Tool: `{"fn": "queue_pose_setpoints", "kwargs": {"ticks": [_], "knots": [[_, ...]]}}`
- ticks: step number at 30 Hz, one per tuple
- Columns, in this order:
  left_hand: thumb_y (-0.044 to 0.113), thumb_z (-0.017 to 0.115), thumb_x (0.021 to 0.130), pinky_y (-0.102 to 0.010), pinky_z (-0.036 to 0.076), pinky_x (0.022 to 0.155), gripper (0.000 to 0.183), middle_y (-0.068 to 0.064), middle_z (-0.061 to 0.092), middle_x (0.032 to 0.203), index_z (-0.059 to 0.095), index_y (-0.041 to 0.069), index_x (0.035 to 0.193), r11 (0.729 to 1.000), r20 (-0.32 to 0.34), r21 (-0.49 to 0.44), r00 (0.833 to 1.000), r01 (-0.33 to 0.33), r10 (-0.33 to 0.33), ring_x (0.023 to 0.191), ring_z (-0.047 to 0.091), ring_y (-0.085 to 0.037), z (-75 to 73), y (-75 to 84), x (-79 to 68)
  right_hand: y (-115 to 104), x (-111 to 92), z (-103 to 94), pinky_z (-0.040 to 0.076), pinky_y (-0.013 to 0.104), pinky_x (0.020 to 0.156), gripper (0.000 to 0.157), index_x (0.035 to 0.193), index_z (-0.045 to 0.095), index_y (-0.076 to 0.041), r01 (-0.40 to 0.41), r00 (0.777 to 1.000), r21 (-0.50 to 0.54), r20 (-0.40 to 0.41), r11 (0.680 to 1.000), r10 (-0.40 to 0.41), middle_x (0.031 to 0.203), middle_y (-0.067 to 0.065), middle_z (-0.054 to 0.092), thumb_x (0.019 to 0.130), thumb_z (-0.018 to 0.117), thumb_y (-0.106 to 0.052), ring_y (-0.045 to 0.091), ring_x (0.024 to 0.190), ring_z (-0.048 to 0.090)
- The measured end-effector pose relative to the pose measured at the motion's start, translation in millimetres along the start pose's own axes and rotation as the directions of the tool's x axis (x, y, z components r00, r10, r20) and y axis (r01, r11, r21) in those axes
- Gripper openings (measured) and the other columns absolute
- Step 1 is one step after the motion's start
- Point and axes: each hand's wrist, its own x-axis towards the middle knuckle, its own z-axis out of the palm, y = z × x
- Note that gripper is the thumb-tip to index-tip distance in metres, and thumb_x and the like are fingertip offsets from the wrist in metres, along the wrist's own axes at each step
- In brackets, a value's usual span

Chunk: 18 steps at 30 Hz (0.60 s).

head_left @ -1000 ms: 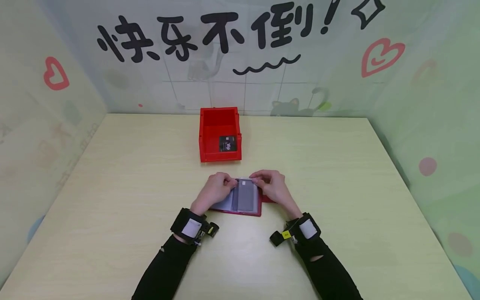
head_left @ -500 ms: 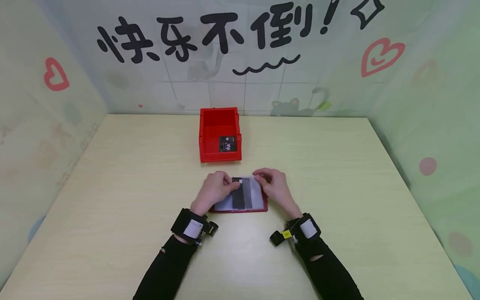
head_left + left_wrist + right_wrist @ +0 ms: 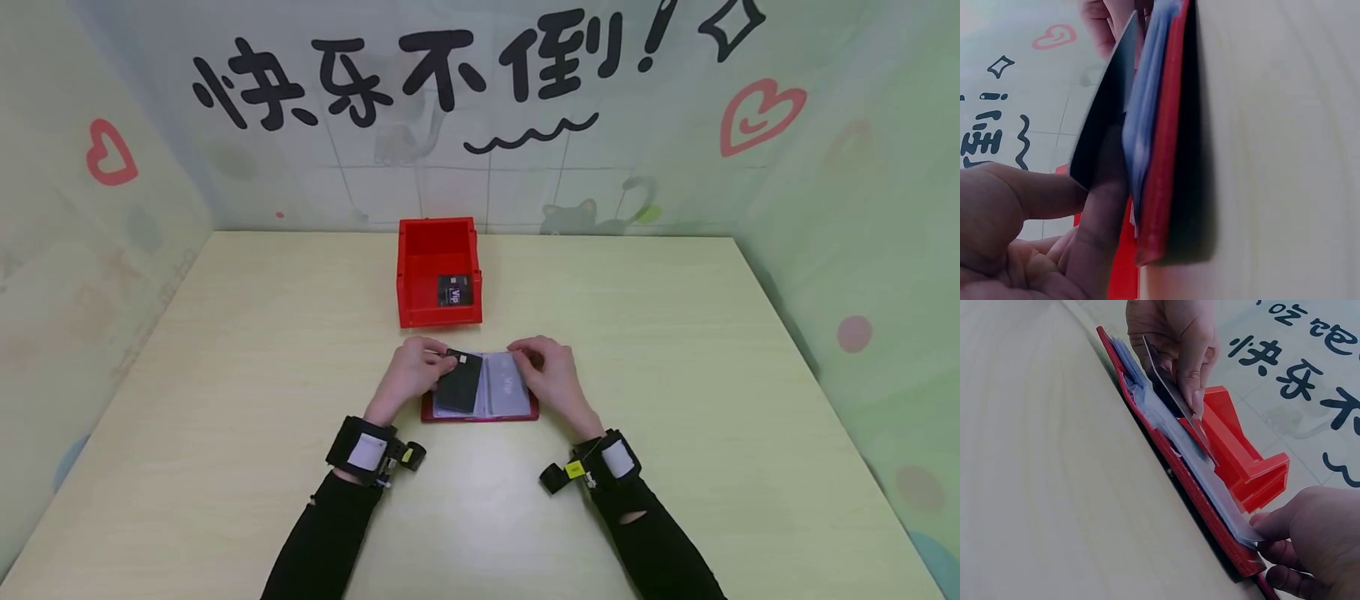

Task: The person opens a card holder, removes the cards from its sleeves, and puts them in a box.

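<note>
A red card holder (image 3: 495, 419) lies open on the table, its clear plastic sleeves (image 3: 507, 387) facing up. Faint "Vip" lettering shows on the right-hand sleeves. My left hand (image 3: 405, 373) pinches a black card (image 3: 460, 385) between thumb and fingers, tilted over the holder's left half. In the left wrist view the card (image 3: 1105, 106) stands apart from the sleeves at its upper end, with a finger behind it. At the holder's far right corner, my right hand (image 3: 553, 377) pinches the edge of the sleeves, as the right wrist view shows with the thumb (image 3: 1275, 523) on them.
Behind the holder stands a red plastic bin (image 3: 439, 315), with a black "Vip" card (image 3: 454, 291) lying inside near its front. The table (image 3: 225, 400) is bounded by printed backdrop walls (image 3: 480, 187) at the back and both sides.
The black card has come out of the sleeve and shifted left in my left hand. The holder's pages have been spread flatter, and my right hand stays near its right edge.
</note>
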Motion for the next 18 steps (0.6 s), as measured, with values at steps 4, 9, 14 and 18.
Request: {"fn": "queue_pose_setpoints", "kwargs": {"ticks": [4,9,14,18], "knots": [[0.017,0.066,0.097,-0.029,0.056,0.072,0.036,-0.024,0.072,0.116,0.062,-0.003,0.126,1.000,-0.039,-0.017,0.999,-0.012,0.012,0.086,0.069,-0.027,-3.4,0.4,0.8,1,0,0.6,0.044,0.023,0.069,0.016,0.107,0.075,-0.003,0.004,1.000,-0.008,-0.010,1.000,-0.004,0.094,0.014,0.072,0.095,0.063,-0.004,0.020,0.078,0.057],[0.016,0.064,0.098,-0.032,0.058,0.079,0.038,-0.022,0.072,0.118,0.059,-0.001,0.132,0.996,-0.076,-0.083,0.997,-0.039,0.032,0.094,0.070,-0.030,-5.9,2.9,-0.5,0,-1,0.6,0.043,0.022,0.068,0.016,0.106,0.075,-0.003,-0.010,1.000,0.006,-0.008,1.000,0.010,0.092,0.013,0.071,0.095,0.064,-0.004,0.018,0.077,0.056],[0.011,0.060,0.099,-0.035,0.060,0.084,0.041,-0.022,0.069,0.122,0.055,-0.002,0.138,0.982,-0.094,-0.176,0.994,-0.063,0.047,0.101,0.067,-0.031,-10.9,8.1,0.1,0,-1,0.6,0.043,0.021,0.068,0.015,0.104,0.075,-0.002,0.010,1.000,0.023,-0.021,1.000,-0.010,0.091,0.013,0.071,0.093,0.065,-0.002,0.018,0.077,0.057],[0.007,0.059,0.099,-0.025,0.056,0.068,0.038,-0.024,0.069,0.114,0.056,-0.003,0.135,0.972,-0.149,-0.200,0.984,-0.125,0.096,0.084,0.064,-0.022,-18.1,14.5,5.8,-1,-1,0.7,0.043,0.021,0.068,0.015,0.103,0.075,-0.002,0.015,1.000,0.031,-0.026,0.999,-0.014,0.090,0.014,0.071,0.093,0.065,-0.001,0.018,0.076,0.057]]}}
